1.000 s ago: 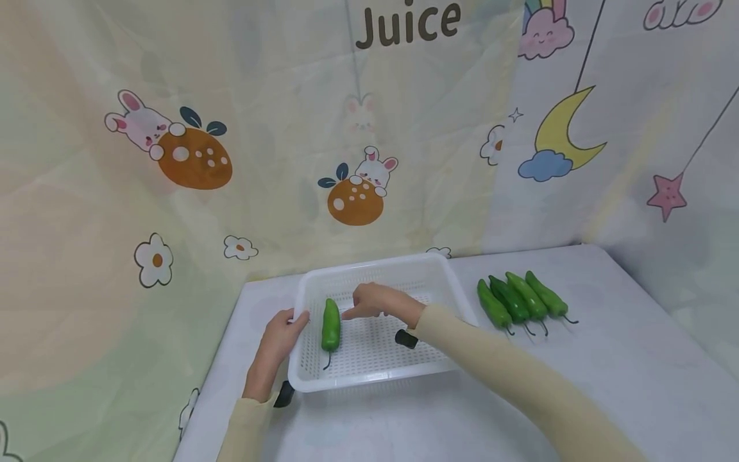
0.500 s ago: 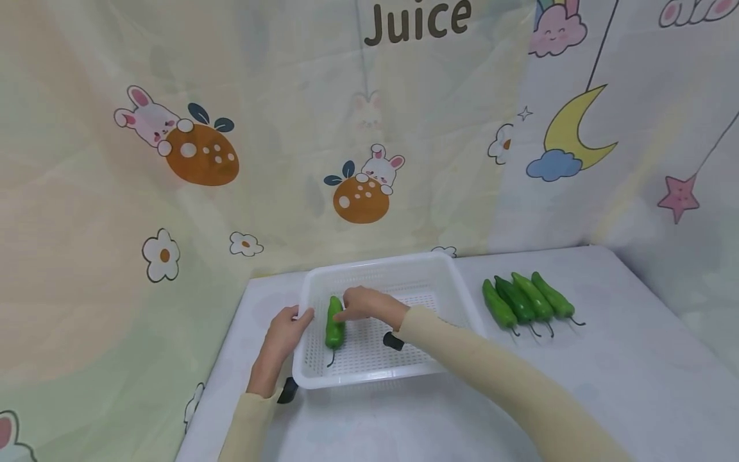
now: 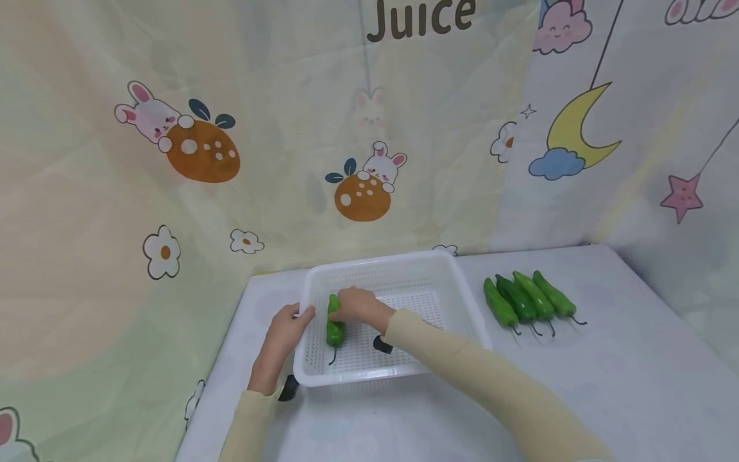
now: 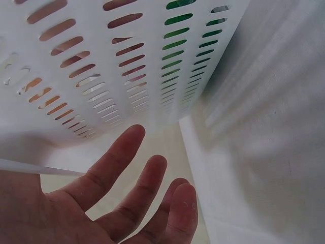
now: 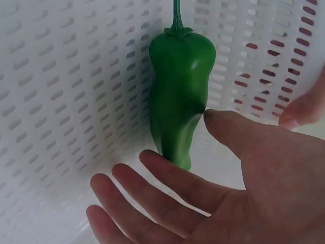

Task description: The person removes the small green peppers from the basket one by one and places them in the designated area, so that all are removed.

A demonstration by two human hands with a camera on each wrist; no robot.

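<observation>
A green pepper (image 3: 335, 334) lies lengthwise near the left wall inside a white perforated plastic basket (image 3: 398, 371), stem toward me. My right hand (image 3: 360, 305) reaches into the basket and pinches the pepper near its narrow end. In the right wrist view, the thumb presses one side of the green pepper (image 5: 180, 76) and the index fingertip meets its tip; the other fingers spread below. My left hand (image 3: 285, 329) holds the basket's left rim, thumb over the top. Its fingers (image 4: 117, 162) extend along the outside of the slotted wall in the left wrist view.
Several more green peppers (image 3: 526, 300) lie side by side on the white-covered table (image 3: 623, 378), right of the basket. A cartoon-printed cloth (image 3: 277, 128) hangs behind the table. Dark wrist-worn devices sit under both cuffs.
My right hand has moved left, from beside the green pepper to a pinch on it. The left hand stays on the basket's rim. The head view has shifted slightly.
</observation>
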